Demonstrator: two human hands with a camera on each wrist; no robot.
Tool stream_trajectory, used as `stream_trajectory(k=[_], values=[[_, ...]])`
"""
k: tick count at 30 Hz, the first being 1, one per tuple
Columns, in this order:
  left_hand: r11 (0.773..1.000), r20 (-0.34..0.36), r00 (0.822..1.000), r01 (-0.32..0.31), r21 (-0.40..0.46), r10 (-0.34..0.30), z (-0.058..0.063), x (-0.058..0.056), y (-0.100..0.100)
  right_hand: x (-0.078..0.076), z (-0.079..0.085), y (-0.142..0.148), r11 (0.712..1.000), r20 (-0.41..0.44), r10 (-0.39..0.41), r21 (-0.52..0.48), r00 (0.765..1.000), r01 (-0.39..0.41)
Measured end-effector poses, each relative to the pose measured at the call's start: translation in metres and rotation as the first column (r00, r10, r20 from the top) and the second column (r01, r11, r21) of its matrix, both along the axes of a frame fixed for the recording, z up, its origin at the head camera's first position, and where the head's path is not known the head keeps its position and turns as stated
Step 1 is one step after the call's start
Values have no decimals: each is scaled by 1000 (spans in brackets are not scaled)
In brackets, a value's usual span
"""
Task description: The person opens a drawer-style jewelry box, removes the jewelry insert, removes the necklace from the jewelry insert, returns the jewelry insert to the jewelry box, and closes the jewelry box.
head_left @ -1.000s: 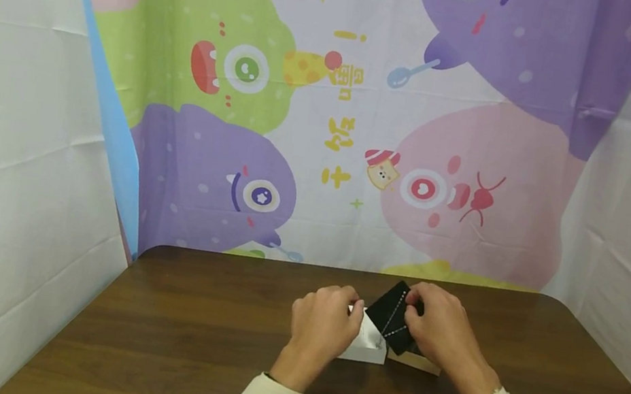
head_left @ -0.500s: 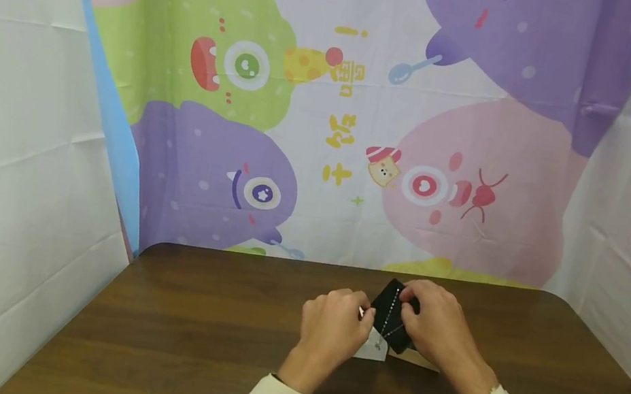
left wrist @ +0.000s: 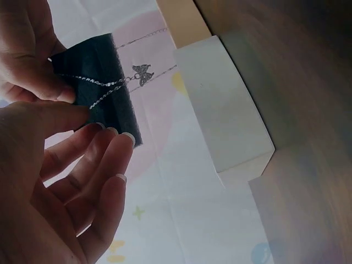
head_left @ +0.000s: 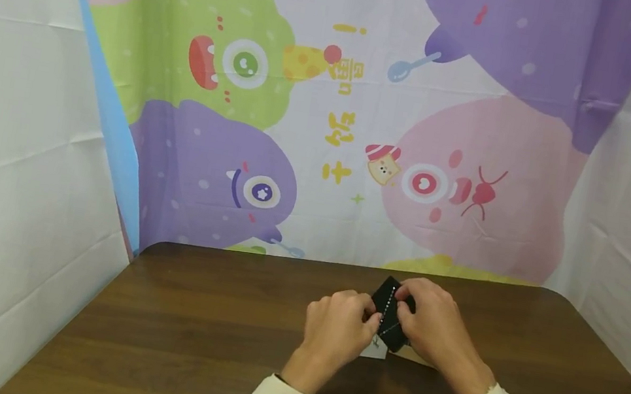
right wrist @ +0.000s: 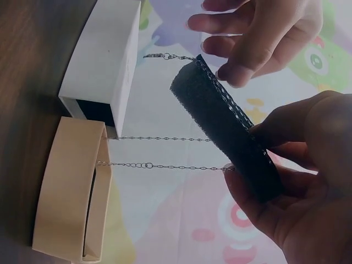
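In the right wrist view my right hand (right wrist: 313,165) pinches a black jewelry pad (right wrist: 220,126) between thumb and fingers, tilted above the table. A silver necklace (left wrist: 99,82) drapes over the pad, and its butterfly pendant (left wrist: 143,75) hangs past the edge. My left hand (head_left: 335,327) is right beside the pad. Its thumb tip overlaps the chain in the left wrist view, while its fingers are loosely bent and spread apart. From the pad, the chain's two rear strands run down to a tan box (right wrist: 69,190), whose inside is mostly hidden.
Next to the tan box stands a white box (right wrist: 99,55), partly behind my left hand in the head view. Both are on the brown wooden table (head_left: 194,336). A cartoon-printed curtain (head_left: 325,212) hangs along the far edge.
My left hand has moved right, from over the white box to the pad's edge, covering more of the box. The pad in my right hand has shifted slightly left and turned more upright.
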State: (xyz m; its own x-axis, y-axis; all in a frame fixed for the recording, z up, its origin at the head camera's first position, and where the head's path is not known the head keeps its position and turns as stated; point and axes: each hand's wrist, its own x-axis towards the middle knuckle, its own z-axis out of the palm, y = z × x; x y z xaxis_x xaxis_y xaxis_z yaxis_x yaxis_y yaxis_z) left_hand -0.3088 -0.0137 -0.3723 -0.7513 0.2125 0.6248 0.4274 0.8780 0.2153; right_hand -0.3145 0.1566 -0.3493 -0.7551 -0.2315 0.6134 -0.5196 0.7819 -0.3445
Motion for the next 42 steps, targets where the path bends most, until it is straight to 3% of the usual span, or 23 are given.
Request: stream_trajectory(k=[7, 21, 27, 34, 42], values=[[1000, 41, 999, 6, -9, -6, 0, -1, 0, 2, 1, -5, 1000, -15, 27, -1, 1000, -27], [1000, 56, 998, 7, -23, -5, -3, 3, 6, 10, -3, -4, 999, -22, 36, -39, 999, -37], [1000, 34, 999, -7, 4, 7, -2, 0, 3, 8, 1, -9, 994, -31, 91, -54, 995, -93], [999, 23, 1000, -17, 40, 16, -5, 0, -1, 4, 1, -10, 988, 31, 128, -89, 991, -125], [997, 29, 999, 13, 78, -15, -2, -1, 6, 3, 1, -1, 989, 5, 101, -110, 995, -100]])
